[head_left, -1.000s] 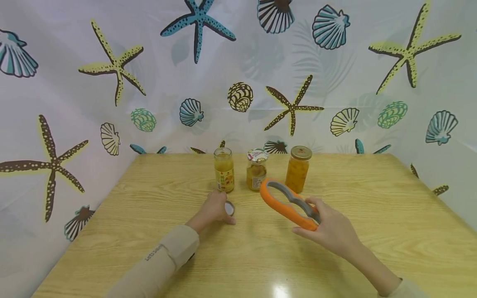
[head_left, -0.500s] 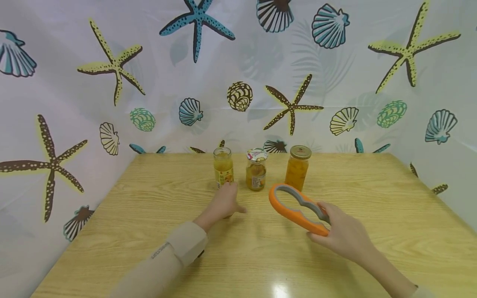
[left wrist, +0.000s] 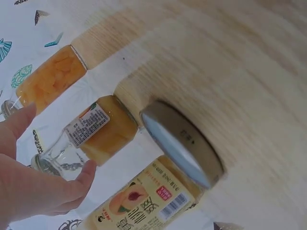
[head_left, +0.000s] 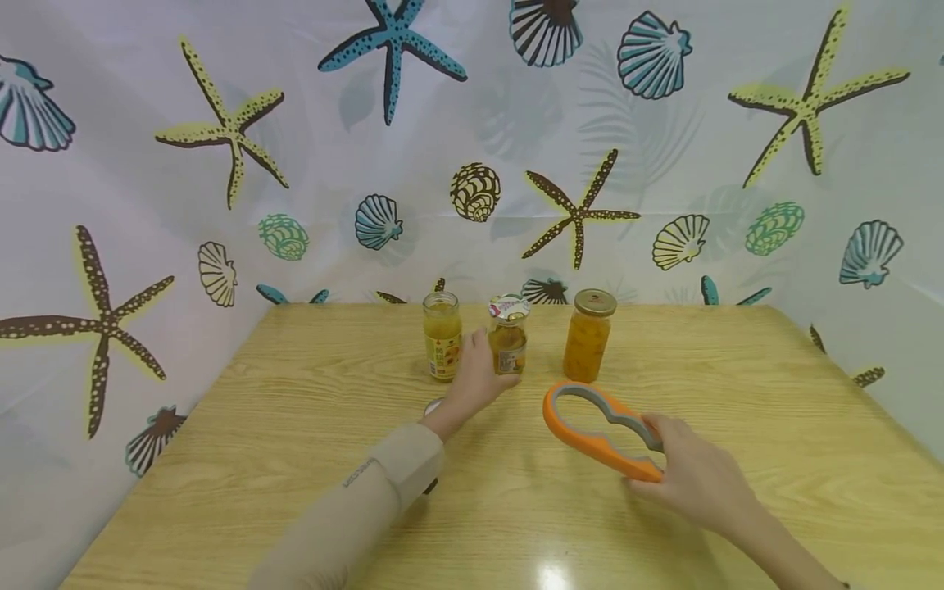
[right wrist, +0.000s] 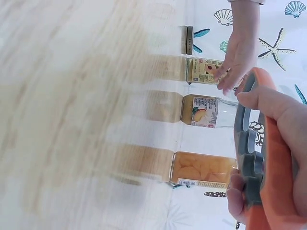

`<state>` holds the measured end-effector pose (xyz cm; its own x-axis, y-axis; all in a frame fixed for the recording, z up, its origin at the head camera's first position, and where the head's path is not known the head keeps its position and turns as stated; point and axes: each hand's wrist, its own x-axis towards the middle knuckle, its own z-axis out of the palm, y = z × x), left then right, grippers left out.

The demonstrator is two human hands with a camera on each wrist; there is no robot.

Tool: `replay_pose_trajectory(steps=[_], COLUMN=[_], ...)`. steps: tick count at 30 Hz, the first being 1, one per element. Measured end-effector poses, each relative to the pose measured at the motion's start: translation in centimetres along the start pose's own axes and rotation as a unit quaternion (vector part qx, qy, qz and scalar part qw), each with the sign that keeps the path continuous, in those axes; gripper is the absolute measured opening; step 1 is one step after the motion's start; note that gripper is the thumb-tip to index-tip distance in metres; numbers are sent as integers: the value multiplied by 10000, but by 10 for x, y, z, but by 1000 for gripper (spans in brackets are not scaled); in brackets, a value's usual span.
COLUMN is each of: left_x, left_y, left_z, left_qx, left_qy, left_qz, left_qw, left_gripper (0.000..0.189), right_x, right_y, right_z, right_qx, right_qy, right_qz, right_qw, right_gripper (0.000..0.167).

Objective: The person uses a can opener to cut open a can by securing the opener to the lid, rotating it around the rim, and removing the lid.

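Note:
My left hand [head_left: 475, 381] reaches to the middle jar [head_left: 509, 348], thumb and fingers spread apart beside it. In the left wrist view a gap shows between the fingers and that jar [left wrist: 108, 127], which has a patterned white lid. My right hand [head_left: 696, 475] grips an orange-and-grey jar opener [head_left: 590, 447] by its handle end, its looped end pointing left over the table. Left of the middle jar stands a lidless jar [head_left: 442, 340] with a yellow peach label. Its neighbour on the right is a taller jar [head_left: 587, 340] of orange fruit pieces under a gold lid.
A loose metal lid [left wrist: 187, 146] lies inside-up on the wooden table [head_left: 317, 360], partly behind my left wrist in the head view. Behind the table hangs a white cloth [head_left: 420, 147] printed with starfish and shells.
My left hand has left the loose lid and moved right and forward, past the lidless jar, to the middle jar. My right hand has shifted slightly right and nearer with the jar opener.

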<state>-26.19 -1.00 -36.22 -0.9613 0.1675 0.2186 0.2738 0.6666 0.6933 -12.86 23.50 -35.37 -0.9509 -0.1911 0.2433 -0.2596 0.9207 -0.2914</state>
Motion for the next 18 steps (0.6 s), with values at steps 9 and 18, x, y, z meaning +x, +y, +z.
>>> replay_pose_trajectory(steps=[9,18], left_x=[17,31], left_y=[3,1], left_z=[16,19], left_qx=[-801,-800], left_qy=[201,246], left_qz=[-351,-618], left_qw=[9960,9946], left_gripper=[91,89], right_x=[-3,-4], right_y=[5,7], right_z=[2,-1], right_qx=[82,155], right_qy=[-53,-221], right_qz=[71,213], right_qw=[9999,9994], right_gripper=[71,70])
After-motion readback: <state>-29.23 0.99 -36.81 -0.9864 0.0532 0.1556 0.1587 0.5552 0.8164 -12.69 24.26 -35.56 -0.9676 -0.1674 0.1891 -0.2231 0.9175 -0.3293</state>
